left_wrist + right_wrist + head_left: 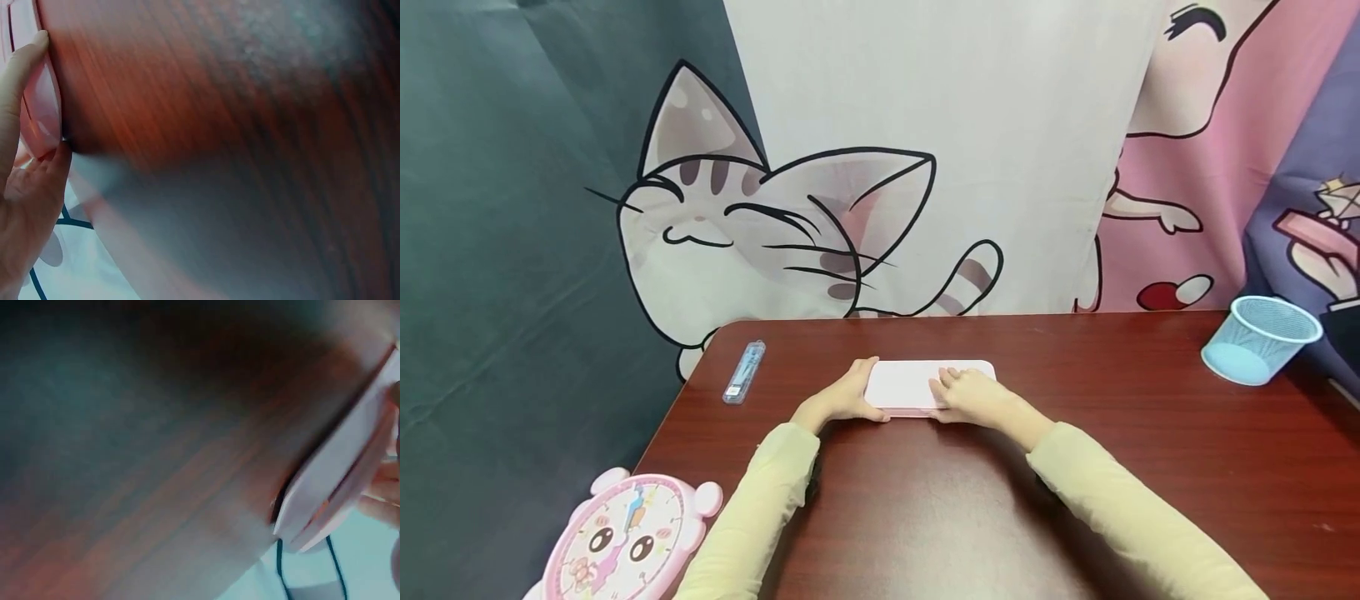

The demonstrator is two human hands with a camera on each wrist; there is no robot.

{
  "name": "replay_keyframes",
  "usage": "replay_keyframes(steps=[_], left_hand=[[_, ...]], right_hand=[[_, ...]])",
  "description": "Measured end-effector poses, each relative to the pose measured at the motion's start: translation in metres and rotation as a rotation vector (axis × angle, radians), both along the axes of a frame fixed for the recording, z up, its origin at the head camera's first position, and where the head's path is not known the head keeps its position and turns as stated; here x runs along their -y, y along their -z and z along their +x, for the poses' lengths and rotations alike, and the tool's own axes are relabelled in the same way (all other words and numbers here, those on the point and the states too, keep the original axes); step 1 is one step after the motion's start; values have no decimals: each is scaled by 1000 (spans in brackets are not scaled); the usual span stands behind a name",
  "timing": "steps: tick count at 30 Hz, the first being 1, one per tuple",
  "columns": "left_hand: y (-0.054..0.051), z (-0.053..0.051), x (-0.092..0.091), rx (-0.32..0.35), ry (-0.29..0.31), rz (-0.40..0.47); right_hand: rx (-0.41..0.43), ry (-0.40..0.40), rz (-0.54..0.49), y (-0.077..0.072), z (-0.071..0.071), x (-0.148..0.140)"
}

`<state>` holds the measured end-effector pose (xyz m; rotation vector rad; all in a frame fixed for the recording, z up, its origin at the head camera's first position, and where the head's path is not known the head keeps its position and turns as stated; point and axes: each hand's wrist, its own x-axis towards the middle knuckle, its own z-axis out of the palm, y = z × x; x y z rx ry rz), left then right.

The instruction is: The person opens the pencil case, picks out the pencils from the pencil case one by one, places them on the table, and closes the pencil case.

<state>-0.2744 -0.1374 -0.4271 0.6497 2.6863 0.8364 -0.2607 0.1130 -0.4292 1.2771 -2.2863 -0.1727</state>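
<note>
A flat pink box with a white lid (pixel 904 382), shaped like a pencil case, lies on the dark red-brown table. My left hand (pixel 848 393) grips its left end, thumb along the front side and fingers round the far side. The left wrist view shows this thumb and the fingertips against the pink side (pixel 45 109). On the right part of the lid rest the fingers of my right hand (pixel 976 397), with the thumb at the front edge. In the right wrist view a narrow dark gap with a bit of orange runs along the pink side (pixel 331 465). The contents are hidden.
A slim clear-and-blue packet (pixel 744 372) lies at the table's left. A light-blue mesh pen holder (pixel 1261 340) stands at the far right. The pink animal-faced clock (pixel 632 533) is at the near left. A cartoon-cat curtain (pixel 880 167) hangs behind the table (pixel 1090 375).
</note>
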Motion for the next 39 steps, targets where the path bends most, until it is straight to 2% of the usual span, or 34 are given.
replay_keyframes(steps=[2,4,6,8,11,13,18,20,23,26,28,31,34,39], left_hand=[[0,-1,1,21,5,15],[0,-1,3,51,8,17],[-1,-2,7,69,-1,10],[-5,-2,12,69,-22,12],[-11,-1,20,36,-50,34],[-14,-1,23,-11,-42,65],[-18,-2,18,-186,-16,98],[-17,-2,13,-281,-23,79],[-12,-4,7,-411,-17,2],[-7,-7,3,-481,6,-88],[-5,-10,1,-481,10,-114],[-5,-14,0,-413,-16,-122],[-5,-17,1,-309,-37,-122],[-2,-18,3,-119,-42,-106]], right_hand=[[266,50,-87,-4,-1,-15],[535,132,-174,-8,-1,-33],[698,197,-257,-10,-2,-50],[785,227,-344,-13,-4,-63],[826,232,-509,-16,-6,-74],[838,243,-632,-18,-8,-76],[791,329,-917,-21,-15,-72],[777,370,-1021,-20,-18,-69],[798,427,-1181,-17,-21,-62],[845,489,-1292,-15,-20,-55],[861,547,-1268,-13,-18,-52],[865,570,-1104,-8,-15,-52],[848,507,-933,-2,-15,-53],[866,366,-815,4,-16,-54]])
